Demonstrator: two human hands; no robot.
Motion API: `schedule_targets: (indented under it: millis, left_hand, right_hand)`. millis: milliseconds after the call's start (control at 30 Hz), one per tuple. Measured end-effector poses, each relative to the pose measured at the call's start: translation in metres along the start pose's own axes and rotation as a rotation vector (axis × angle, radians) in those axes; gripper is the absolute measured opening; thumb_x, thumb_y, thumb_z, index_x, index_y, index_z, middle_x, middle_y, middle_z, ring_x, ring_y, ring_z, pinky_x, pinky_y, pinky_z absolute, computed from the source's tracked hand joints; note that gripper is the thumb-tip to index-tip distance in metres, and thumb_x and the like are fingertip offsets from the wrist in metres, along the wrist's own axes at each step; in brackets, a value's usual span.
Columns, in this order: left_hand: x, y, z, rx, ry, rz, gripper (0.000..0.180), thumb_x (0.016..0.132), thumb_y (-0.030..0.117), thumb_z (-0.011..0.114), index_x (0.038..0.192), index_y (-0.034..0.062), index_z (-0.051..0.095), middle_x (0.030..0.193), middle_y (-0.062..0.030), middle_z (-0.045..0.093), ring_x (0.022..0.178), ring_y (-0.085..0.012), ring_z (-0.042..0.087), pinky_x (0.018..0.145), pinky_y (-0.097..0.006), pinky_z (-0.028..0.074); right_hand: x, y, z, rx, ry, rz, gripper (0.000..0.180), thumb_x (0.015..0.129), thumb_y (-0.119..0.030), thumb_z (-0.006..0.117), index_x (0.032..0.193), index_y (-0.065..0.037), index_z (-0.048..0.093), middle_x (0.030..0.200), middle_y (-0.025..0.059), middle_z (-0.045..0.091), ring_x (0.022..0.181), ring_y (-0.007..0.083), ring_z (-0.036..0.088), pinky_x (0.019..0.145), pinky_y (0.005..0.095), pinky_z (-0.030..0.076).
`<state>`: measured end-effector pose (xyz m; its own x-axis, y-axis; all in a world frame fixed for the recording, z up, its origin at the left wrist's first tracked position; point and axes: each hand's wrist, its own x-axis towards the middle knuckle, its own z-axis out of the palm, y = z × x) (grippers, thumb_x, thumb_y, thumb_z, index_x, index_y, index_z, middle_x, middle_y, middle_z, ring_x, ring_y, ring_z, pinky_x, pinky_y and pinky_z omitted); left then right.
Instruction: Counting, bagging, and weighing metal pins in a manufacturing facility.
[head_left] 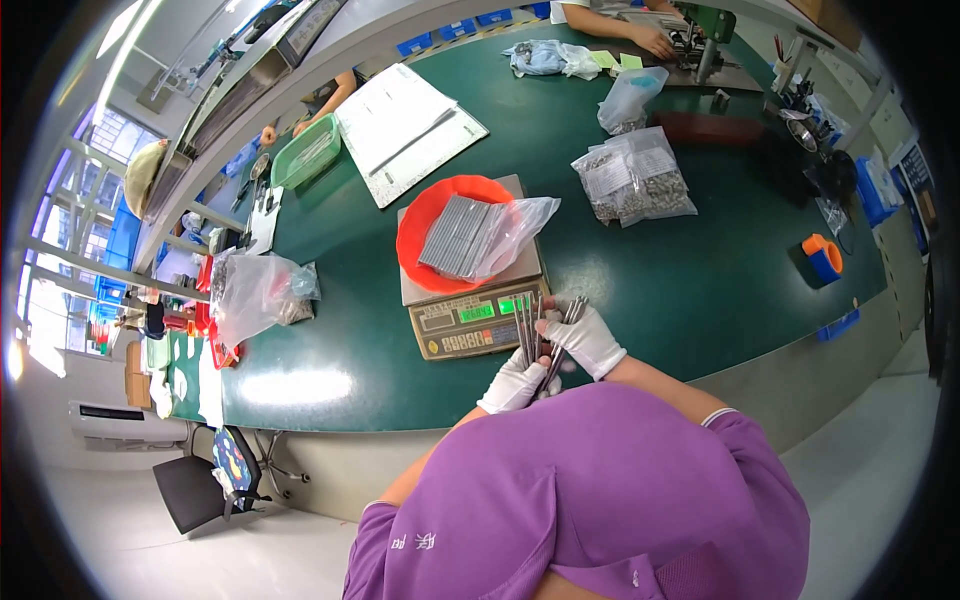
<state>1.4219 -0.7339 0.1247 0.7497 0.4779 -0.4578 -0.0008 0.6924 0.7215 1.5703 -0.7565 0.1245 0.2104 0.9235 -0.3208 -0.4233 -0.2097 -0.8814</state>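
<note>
Both my hands wear white gloves with some fingertips bare, and they meet just in front of the scale. My left hand is closed round a bunch of thin metal rods that stick up from it. Close beside it, my right hand is closed on more slim metal rods, slanting across toward the left palm. Behind them is a digital scale with a lit green display. On its pan sits a red basin, and in that lies a tight row of grey rods partly in a clear plastic bag.
Right of the scale lie clear bags of small metal parts. Further right is an orange and blue tape roll. A clipboard with papers, a green basket and a plastic bag are leftward. Another person's hand works at the far side.
</note>
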Motion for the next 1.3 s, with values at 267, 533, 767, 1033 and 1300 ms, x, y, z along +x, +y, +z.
schedule_targets:
  millis: [267, 533, 767, 1033, 1300]
  left_hand:
    - [0.001, -0.001, 0.002, 0.019, -0.004, 0.023, 0.028, 0.087, 0.027, 0.052, 0.107, 0.0103, 0.045, 0.087, -0.0029, 0.057, 0.055, -0.0076, 0.045, 0.047, -0.020, 0.037]
    - [0.001, -0.001, 0.002, 0.093, 0.004, 0.026, 0.033, 0.085, 0.035, 0.053, 0.105, 0.0083, 0.046, 0.075, -0.0010, 0.053, 0.054, -0.0077, 0.045, 0.047, -0.021, 0.036]
    - [-0.001, 0.003, 0.004, 0.086, -0.014, 0.041, 0.036, 0.085, 0.039, 0.051, 0.100, 0.0070, 0.049, 0.070, -0.0011, 0.054, 0.052, -0.0068, 0.045, 0.047, -0.020, 0.035]
    - [-0.001, 0.003, 0.003, 0.108, -0.055, 0.048, 0.033, 0.087, 0.036, 0.050, 0.105, 0.0081, 0.047, 0.073, -0.0009, 0.054, 0.054, -0.0064, 0.045, 0.048, -0.020, 0.036]
    - [0.001, 0.001, 0.001, 0.037, -0.040, 0.052, 0.034, 0.086, 0.033, 0.052, 0.111, 0.0106, 0.043, 0.082, -0.0008, 0.054, 0.057, -0.0067, 0.045, 0.051, -0.020, 0.036]
  right_hand:
    - [0.006, 0.011, -0.006, -0.008, 0.032, 0.108, 0.019, 0.073, -0.014, 0.063, 0.088, -0.008, 0.054, 0.063, 0.0012, 0.055, 0.049, 0.0092, 0.051, 0.043, 0.0242, 0.042]
    - [0.004, 0.000, 0.003, 0.115, 0.005, 0.108, 0.030, 0.071, -0.012, 0.069, 0.095, -0.003, 0.054, 0.076, 0.0040, 0.059, 0.066, 0.0109, 0.056, 0.054, 0.0258, 0.045]
    - [0.004, -0.010, -0.002, -0.074, -0.049, 0.141, 0.022, 0.074, -0.013, 0.066, 0.089, -0.002, 0.057, 0.075, 0.0055, 0.060, 0.065, 0.0123, 0.056, 0.056, 0.0270, 0.045]
    - [0.007, -0.004, -0.001, -0.062, -0.044, 0.103, 0.012, 0.074, -0.012, 0.063, 0.081, -0.005, 0.056, 0.068, 0.0045, 0.058, 0.057, 0.0125, 0.054, 0.049, 0.0287, 0.043]
    - [0.005, -0.004, -0.004, -0.026, -0.038, 0.132, 0.014, 0.072, -0.010, 0.065, 0.078, -0.008, 0.052, 0.065, 0.0032, 0.057, 0.053, 0.0114, 0.053, 0.043, 0.0270, 0.042]
